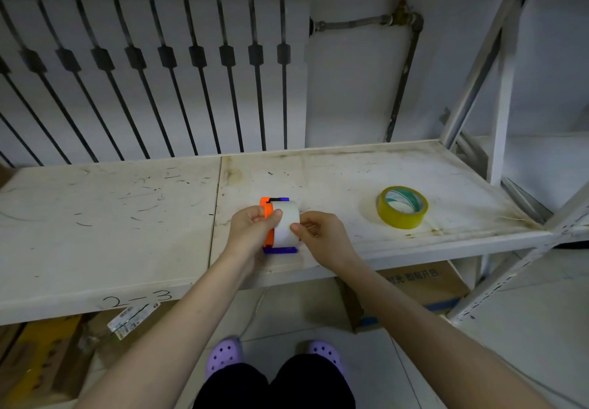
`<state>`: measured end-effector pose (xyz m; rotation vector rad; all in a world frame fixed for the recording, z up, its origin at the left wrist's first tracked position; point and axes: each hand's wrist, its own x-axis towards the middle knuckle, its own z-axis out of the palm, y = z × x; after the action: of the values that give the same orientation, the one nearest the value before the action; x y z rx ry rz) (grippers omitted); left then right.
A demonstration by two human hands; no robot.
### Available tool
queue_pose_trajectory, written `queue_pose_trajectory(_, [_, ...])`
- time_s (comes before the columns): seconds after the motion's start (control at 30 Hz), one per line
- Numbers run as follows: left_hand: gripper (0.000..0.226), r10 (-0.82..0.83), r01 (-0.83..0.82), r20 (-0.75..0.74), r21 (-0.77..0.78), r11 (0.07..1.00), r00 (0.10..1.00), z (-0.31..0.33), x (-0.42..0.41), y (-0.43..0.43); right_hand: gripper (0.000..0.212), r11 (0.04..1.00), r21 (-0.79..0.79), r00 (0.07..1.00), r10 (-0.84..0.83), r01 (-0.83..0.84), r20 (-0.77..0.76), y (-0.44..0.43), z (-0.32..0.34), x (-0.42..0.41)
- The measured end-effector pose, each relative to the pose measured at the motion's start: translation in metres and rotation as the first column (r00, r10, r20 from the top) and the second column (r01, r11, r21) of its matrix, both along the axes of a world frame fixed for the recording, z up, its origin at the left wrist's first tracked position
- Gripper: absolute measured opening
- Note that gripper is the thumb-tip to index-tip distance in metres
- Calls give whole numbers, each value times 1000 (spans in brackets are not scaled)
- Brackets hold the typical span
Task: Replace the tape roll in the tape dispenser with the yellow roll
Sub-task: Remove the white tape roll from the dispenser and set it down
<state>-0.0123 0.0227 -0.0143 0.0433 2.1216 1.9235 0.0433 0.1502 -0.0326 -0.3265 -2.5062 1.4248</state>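
Note:
An orange and purple tape dispenser (268, 214) stands near the front edge of a worn white shelf (127, 217), with a white tape roll (286, 222) seated in it. My left hand (251, 233) grips the dispenser's orange side, thumb on the roll. From the right, my right hand (322, 233) pinches the white roll with thumb and fingers. The yellow tape roll (402, 207) lies flat on the shelf, well to the right of both hands and untouched.
A white radiator (153, 74) and a pipe with a red valve (404, 10) stand behind the shelf. A white rack upright (503, 122) rises at the right. Cardboard boxes (424, 287) sit on the floor under the shelf.

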Motion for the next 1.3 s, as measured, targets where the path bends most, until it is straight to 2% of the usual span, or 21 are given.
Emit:
queue_pose_trajectory(0.07, [20, -10, 9, 21, 35, 999, 1000, 4, 5, -2, 18, 1000, -29, 1000, -10, 9, -20, -1, 3, 6])
queue_pose_trajectory(0.17, [13, -38, 22, 84, 184, 983, 996, 16, 13, -6, 20, 998, -63, 996, -9, 3, -86, -4, 6, 17])
queue_pose_trajectory(0.27, [11, -58, 25, 106, 293, 956, 993, 35, 22, -9, 35, 995, -98, 995, 7, -17, -101, -6, 6, 27])
queue_pose_trajectory(0.37, [11, -41, 1, 106, 346, 938, 994, 54, 32, -10, 49, 996, -84, 984, 1, -16, -181, -9, 7, 37])
queue_pose_trajectory(0.53, [7, -31, -10, 94, 404, 915, 995, 74, 39, -17, 64, 990, -46, 950, -138, 130, -281, -15, 7, 45])
queue_pose_trajectory(0.7, [7, -38, 38, -7, 315, 948, 999, 75, 52, -21, 56, 997, 33, 985, -60, 66, -162, -12, 10, 48])
queue_pose_trajectory(0.8, [7, -32, 37, -22, 285, 958, 999, 71, 58, -23, 56, 999, 26, 970, 29, -23, -240, -15, 23, 58])
queue_pose_trajectory(0.9, [6, -52, 63, -48, 260, 964, 997, 67, 66, -24, 46, 990, 6, 949, 134, -138, -285, -22, 35, 73])
queue_pose_trajectory(1.1, [10, -75, 84, -49, 248, 965, 996, 60, 79, -24, 10, 991, -127, 960, -9, -28, -279, -27, 41, 88])
queue_pose_trajectory(1.23, [18, -78, 89, -67, 178, 980, 995, 55, 82, -26, 2, 965, -253, 973, 12, -73, -232, -20, 41, 94])
queue_pose_trajectory(1.3, [23, -80, 90, -71, 154, 984, 994, 50, 82, -26, 4, 964, -258, 978, 4, -58, -207, -17, 40, 94])
